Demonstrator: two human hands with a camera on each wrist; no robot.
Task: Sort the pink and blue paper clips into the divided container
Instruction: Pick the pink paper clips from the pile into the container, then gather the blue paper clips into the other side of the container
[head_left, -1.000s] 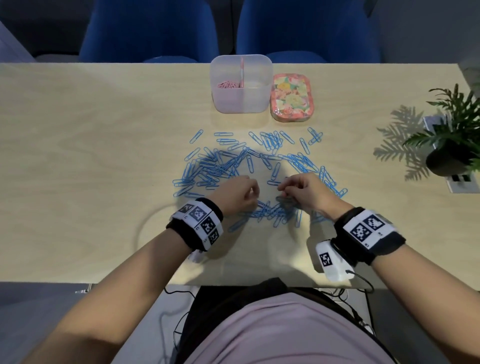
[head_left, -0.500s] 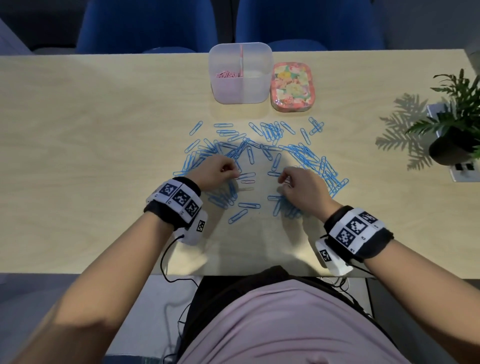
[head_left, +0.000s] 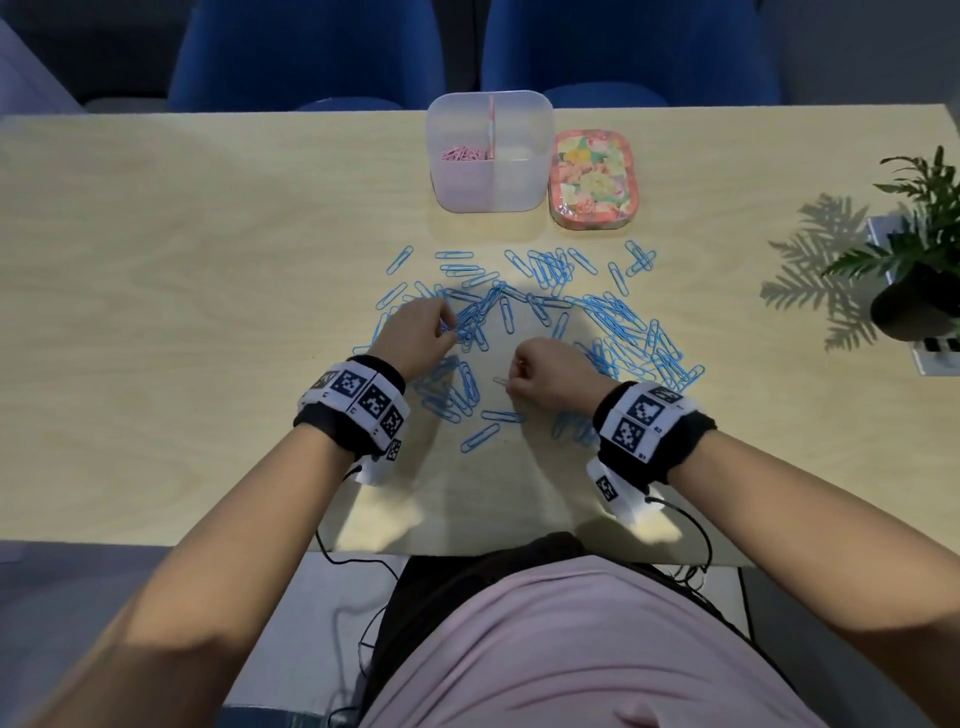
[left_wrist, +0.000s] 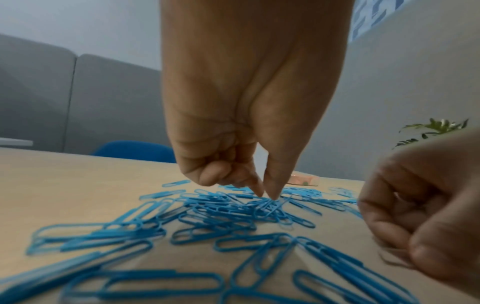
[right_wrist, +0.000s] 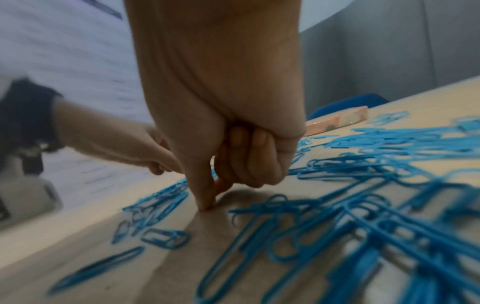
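Blue paper clips (head_left: 618, 332) lie scattered over the pale wooden table (head_left: 208, 312). My left hand (head_left: 453, 328) is curled over the left heap. In the left wrist view its thumb and forefinger (left_wrist: 269, 195) pinch a blue clip at the top of the pile (left_wrist: 233, 211). My right hand (head_left: 511, 382) sits curled near the middle, and a thin pale clip (head_left: 501, 382) sticks out from its pinched thumb and forefinger. The right wrist view shows those fingertips (right_wrist: 207, 206) down on the table. The clear divided container (head_left: 540, 171) stands at the back, with pink clips (head_left: 462, 154) in its left compartment.
A floral tin (head_left: 595, 179) lies right of the container. A potted plant (head_left: 919, 270) and a white socket block (head_left: 935, 358) stand at the right edge. Two blue chairs (head_left: 306, 52) face the far side. Cables hang off the near edge.
The hands, close together in the middle a second ago, have parted. My left hand went left and forward into the left heap. My right hand stayed near the centre, now pinching.
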